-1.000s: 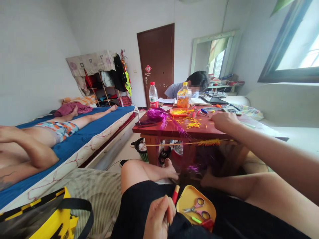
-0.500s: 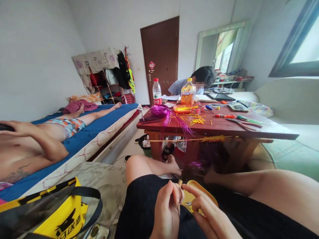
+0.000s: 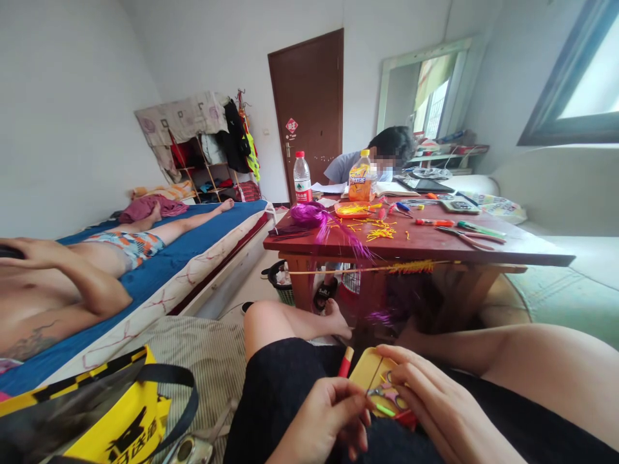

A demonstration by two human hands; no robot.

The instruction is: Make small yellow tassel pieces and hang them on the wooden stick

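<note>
Thin dark strand (image 3: 374, 375) is slanting above the yellow tray (image 3: 362, 366) on the person's lap, the left hand (image 3: 331, 415) pinching its lower end. The right hand (image 3: 428, 393) is curving over the tray's right side; whether it is grasping the strand cannot be told. Pink-handled scissors (image 3: 387, 390) are lying in the tray, while purple fibres (image 3: 309, 216) are draping over the counter (image 3: 527, 248).
</note>
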